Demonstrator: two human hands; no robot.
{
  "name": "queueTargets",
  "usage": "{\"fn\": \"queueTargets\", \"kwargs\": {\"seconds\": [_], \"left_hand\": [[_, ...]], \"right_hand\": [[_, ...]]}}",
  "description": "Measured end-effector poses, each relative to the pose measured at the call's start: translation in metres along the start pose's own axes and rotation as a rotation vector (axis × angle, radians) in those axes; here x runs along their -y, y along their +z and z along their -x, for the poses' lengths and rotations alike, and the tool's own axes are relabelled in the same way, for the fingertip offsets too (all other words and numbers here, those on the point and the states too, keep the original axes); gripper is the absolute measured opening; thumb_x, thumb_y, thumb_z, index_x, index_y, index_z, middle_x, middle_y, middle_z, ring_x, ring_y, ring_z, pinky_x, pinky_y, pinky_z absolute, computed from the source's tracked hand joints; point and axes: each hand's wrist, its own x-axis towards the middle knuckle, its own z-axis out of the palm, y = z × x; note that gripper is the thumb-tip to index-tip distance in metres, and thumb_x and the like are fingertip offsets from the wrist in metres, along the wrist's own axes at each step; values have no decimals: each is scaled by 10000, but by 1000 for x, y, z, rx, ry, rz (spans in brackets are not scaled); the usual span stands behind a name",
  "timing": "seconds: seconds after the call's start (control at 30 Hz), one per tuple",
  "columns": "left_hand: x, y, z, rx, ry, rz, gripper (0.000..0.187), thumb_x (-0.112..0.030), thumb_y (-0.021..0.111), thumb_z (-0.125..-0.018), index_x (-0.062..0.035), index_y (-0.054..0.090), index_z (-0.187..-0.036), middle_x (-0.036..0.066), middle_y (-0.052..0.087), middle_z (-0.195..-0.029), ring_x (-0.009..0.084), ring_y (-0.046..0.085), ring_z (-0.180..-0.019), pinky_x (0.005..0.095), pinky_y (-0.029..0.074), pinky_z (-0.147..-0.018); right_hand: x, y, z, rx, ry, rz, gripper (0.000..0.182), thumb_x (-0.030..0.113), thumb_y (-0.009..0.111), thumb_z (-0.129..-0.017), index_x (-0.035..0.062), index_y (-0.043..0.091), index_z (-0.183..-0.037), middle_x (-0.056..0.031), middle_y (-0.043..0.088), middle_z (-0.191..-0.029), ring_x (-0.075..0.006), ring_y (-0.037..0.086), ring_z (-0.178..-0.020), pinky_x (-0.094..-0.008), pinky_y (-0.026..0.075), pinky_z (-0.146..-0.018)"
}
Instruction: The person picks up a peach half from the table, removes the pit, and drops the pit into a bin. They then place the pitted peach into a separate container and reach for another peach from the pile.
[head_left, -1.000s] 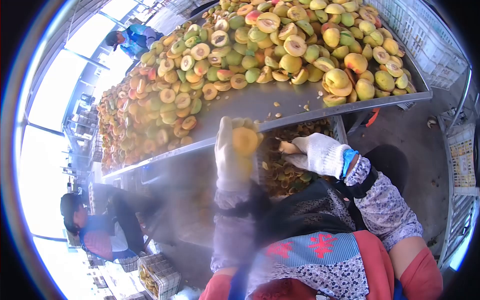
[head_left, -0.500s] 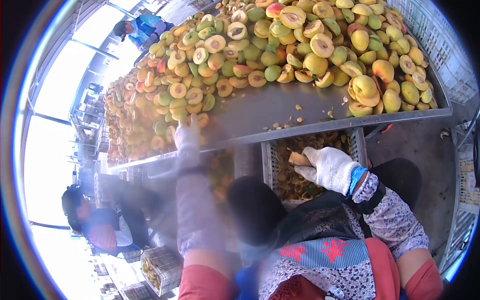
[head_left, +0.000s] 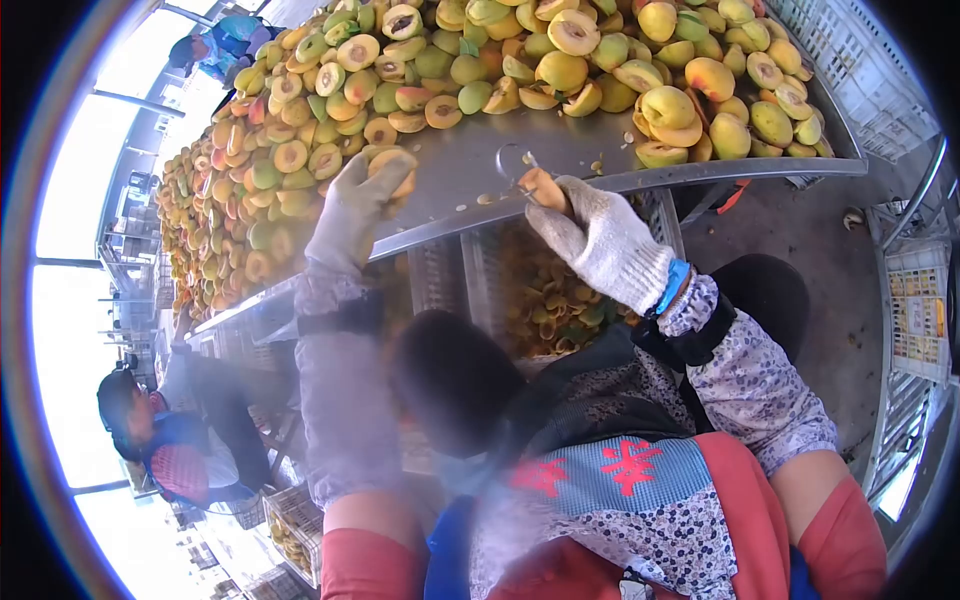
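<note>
My left hand (head_left: 345, 215), in a pale work glove, is closed around a yellow peach half (head_left: 397, 170) just above the metal table. My right hand (head_left: 612, 242), in a white knitted glove, grips the wooden handle of a pitting tool (head_left: 542, 188). A thin curved metal loop sticks out from the handle and points toward the held peach half, apart from it. Beyond both hands lies a large heap of halved peaches (head_left: 440, 65), many with the pit or its hollow showing.
The metal table's raised front edge (head_left: 700, 178) runs between me and the heap. Below it, a crate (head_left: 665, 225) holds cut pieces. White crates (head_left: 850, 70) stand at the right. One person (head_left: 180, 440) sits at lower left; another (head_left: 225, 45) is at the far end.
My left hand has come away from the heap with a peach half. My right hand has risen from over the crate to the table edge, bringing the tool up. The view has shifted slightly.
</note>
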Motion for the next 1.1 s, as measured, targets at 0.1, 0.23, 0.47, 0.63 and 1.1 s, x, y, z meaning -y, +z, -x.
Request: {"fn": "queueTargets", "kwargs": {"seconds": [0.1, 0.23, 0.47, 0.63, 1.1], "left_hand": [[-55, 35, 38, 97, 19, 25, 354, -318, 599, -979, -50, 633, -1208, 42, 659, -1027, 79, 607, -783, 226, 475, -624], [-14, 82, 34, 106, 300, 525, 554, -513, 516, -986, -4, 610, -1185, 151, 659, -1027, 257, 649, -878, 368, 550, -761], [-33, 130, 46, -70, -147, 1081, 644, -605, 415, -986, 15, 559, -1087, 172, 611, -897, 279, 613, -775, 393, 524, -742], [-31, 125, 48, -50, -166, 1031, 632, -580, 414, -996, 25, 561, -1100, 172, 610, -907, 280, 613, -781, 407, 521, -771], [-7, 126, 50, -20, 64, 592, 588, -552, 379, -1018, -2, 586, -1019, 143, 626, -839, 252, 632, -682, 340, 535, -626]], "right_hand": [[7, 9, 3, 23, -138, 104, 322, 305, 635, -928, -7, 622, -1007, -254, 649, -840, -460, 624, -839, -493, 495, -716], [18, 9, 7, 57, 34, 83, 313, 322, 610, -934, 22, 604, -1021, -255, 659, -860, -457, 630, -860, -519, 503, -727], [-7, 9, 8, 40, 38, 276, 304, 346, 593, -936, 48, 604, -996, -230, 666, -817, -438, 642, -806, -535, 506, -705], [1, 12, 4, 98, 98, 407, 321, 376, 576, -945, 58, 624, -936, -217, 663, -775, -433, 646, -758, -536, 502, -680], [14, 9, 11, 248, 272, 267, 273, 287, 520, -987, 60, 630, -1092, -242, 676, -915, -448, 634, -882, -514, 506, -738]]}}
